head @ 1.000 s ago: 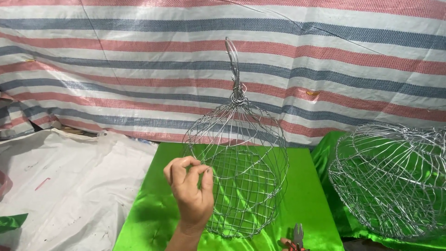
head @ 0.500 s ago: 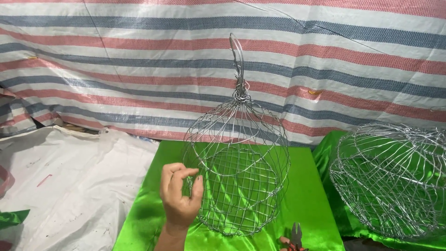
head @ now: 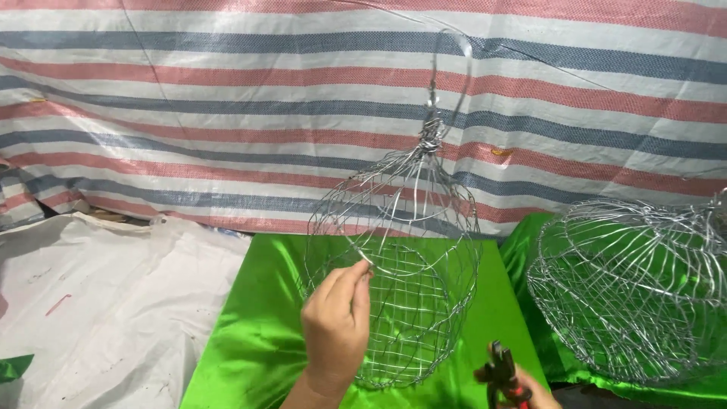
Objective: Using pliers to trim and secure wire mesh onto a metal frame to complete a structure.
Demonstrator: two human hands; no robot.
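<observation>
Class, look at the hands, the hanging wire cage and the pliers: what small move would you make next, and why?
Probably bring the pliers in the right hand up to the wire that the left hand pinches on the hanging wire cage. The pliers sit low, apart from the cage, while the left fingers hold one strand.

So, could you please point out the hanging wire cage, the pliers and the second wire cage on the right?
Hanging wire cage [head: 424, 303], head view: its mesh side.
Pliers [head: 500, 373], head view: the dark jaws.
Second wire cage [head: 636, 288], head view: its ribbed side.

Left hand [head: 335, 326] raised with fingertips pinched; right hand [head: 522, 390] low, fingers closed.
</observation>
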